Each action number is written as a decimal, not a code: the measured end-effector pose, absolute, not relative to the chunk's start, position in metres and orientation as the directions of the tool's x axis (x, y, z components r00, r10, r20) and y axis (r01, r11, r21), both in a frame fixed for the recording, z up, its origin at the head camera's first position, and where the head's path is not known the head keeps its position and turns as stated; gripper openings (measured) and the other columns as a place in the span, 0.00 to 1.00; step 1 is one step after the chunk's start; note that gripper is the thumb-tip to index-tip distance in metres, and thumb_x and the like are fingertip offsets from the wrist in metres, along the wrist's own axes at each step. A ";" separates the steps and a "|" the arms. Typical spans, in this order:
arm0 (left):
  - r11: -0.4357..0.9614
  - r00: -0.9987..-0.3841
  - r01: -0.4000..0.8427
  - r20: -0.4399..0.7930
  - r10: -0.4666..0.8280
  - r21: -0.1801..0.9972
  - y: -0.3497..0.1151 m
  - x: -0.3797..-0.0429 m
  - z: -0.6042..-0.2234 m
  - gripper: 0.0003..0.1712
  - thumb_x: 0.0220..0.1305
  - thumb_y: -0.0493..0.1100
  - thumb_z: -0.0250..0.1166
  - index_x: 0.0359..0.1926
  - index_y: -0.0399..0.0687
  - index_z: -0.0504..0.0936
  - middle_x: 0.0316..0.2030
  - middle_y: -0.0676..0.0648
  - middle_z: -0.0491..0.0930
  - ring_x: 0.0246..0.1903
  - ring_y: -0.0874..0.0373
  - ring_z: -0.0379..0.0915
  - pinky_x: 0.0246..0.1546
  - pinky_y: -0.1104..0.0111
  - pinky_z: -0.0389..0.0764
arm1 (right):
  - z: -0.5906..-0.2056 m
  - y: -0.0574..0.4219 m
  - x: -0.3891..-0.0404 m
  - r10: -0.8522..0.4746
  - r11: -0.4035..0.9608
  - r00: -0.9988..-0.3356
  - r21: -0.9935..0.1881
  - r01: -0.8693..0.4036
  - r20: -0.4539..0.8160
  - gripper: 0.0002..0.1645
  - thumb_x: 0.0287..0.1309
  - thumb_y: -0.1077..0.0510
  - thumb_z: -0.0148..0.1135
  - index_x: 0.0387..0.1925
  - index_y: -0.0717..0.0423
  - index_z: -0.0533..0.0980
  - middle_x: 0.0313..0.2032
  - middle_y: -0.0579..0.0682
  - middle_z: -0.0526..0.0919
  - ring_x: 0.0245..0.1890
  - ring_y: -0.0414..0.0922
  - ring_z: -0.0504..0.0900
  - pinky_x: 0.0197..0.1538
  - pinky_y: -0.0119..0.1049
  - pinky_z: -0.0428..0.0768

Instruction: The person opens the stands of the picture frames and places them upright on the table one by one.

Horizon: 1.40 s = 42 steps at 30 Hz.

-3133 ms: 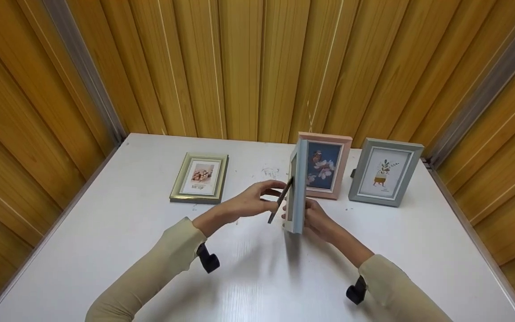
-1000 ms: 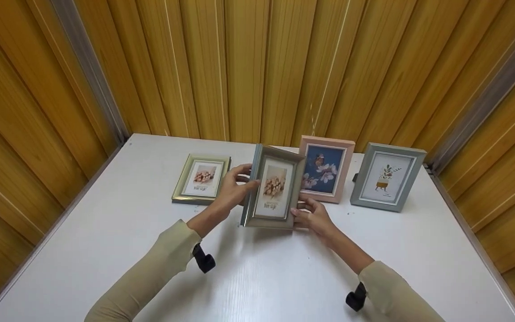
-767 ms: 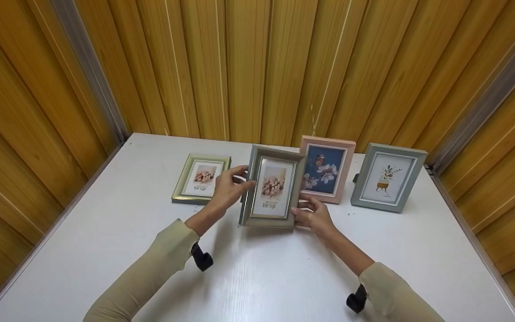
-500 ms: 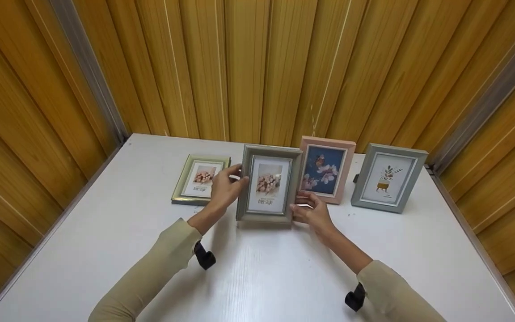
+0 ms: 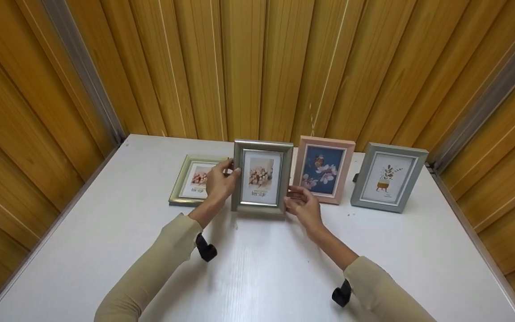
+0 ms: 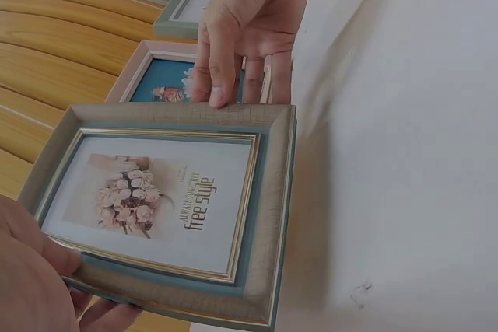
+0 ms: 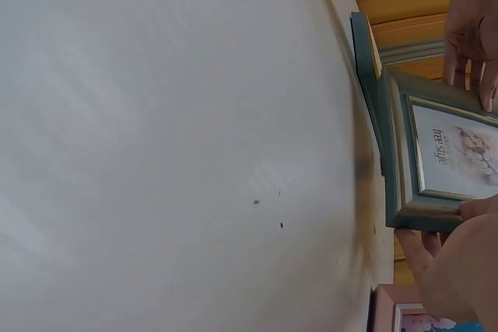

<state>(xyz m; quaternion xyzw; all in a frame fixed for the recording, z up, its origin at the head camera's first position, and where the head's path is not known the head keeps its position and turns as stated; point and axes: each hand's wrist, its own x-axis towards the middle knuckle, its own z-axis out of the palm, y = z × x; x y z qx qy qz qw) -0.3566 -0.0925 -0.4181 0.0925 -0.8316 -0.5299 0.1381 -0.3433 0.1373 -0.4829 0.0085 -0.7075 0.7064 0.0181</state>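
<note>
Both hands hold a picture frame [image 5: 262, 208] with a grey-beige border, its flower print [image 6: 132, 200] facing the head camera. The left hand [image 5: 220, 182] pinches the left side, thumb on the front and fingers behind. At the lower right side, the right hand [image 5: 306, 208] grips the edge, with its thumb in front in the left wrist view. The frame stands nearly upright; whether its lower edge touches the table is hard to tell. Behind the left hand lies a gold-green picture frame [image 5: 178, 190], flat and partly covered. In the right wrist view, the right hand [image 7: 467, 266] is close up.
A pink picture frame [image 5: 348, 156] with a blue blossom print stands just right of the held one. Farther right stands a grey-green picture frame [image 5: 411, 179]. The white table [image 5: 257, 277] meets wood-look panel walls [image 5: 239, 67] at the back and sides.
The hands have turned the held frame from edge-on, beside a dark flap at its back, to face the head camera. Over the last second it has moved left and back toward the wall.
</note>
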 end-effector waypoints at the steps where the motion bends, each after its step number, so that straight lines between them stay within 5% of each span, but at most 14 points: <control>1: 0.411 -0.945 0.000 0.135 -0.299 0.911 -0.093 -0.358 -0.419 0.24 0.69 0.41 0.66 0.65 0.46 0.80 0.53 0.43 0.86 0.50 0.48 0.84 0.53 0.57 0.81 | -0.482 0.136 -0.344 0.019 0.014 -0.999 -0.999 -0.046 0.046 0.23 0.63 0.70 0.63 0.60 0.68 0.75 0.53 0.64 0.82 0.46 0.44 0.85 0.46 0.37 0.88; 8: 0.344 -0.937 0.066 0.176 -0.301 0.937 -0.100 -0.370 -0.427 0.26 0.70 0.39 0.65 0.67 0.42 0.77 0.58 0.39 0.83 0.55 0.44 0.82 0.57 0.56 0.82 | -0.482 0.125 -0.348 0.001 0.143 -0.994 -0.983 -0.111 0.113 0.29 0.63 0.72 0.59 0.66 0.65 0.72 0.60 0.65 0.80 0.60 0.59 0.80 0.62 0.42 0.80; 16: 0.257 -0.943 0.112 0.184 -0.276 0.960 -0.103 -0.388 -0.433 0.27 0.72 0.39 0.63 0.69 0.43 0.75 0.59 0.39 0.81 0.57 0.45 0.78 0.59 0.56 0.81 | -0.480 0.121 -0.352 -0.024 0.180 -0.996 -0.980 -0.088 0.085 0.37 0.62 0.70 0.60 0.73 0.62 0.65 0.66 0.63 0.75 0.68 0.60 0.73 0.73 0.54 0.65; 29: 0.162 -0.969 0.082 0.117 -0.219 0.983 -0.104 -0.412 -0.437 0.27 0.73 0.38 0.62 0.71 0.43 0.73 0.61 0.38 0.79 0.58 0.47 0.77 0.60 0.58 0.79 | -0.481 0.121 -0.356 -0.097 0.107 -0.995 -0.994 -0.013 0.002 0.40 0.63 0.68 0.59 0.76 0.63 0.60 0.75 0.64 0.64 0.76 0.60 0.62 0.74 0.55 0.67; 42: 0.142 -0.979 0.033 0.061 -0.192 0.989 -0.105 -0.416 -0.438 0.24 0.70 0.36 0.64 0.66 0.41 0.78 0.57 0.37 0.81 0.50 0.53 0.78 0.44 0.71 0.80 | -0.486 0.128 -0.357 -0.123 0.185 -0.989 -0.981 0.052 -0.076 0.42 0.63 0.64 0.60 0.77 0.60 0.58 0.76 0.62 0.63 0.78 0.59 0.59 0.77 0.56 0.62</control>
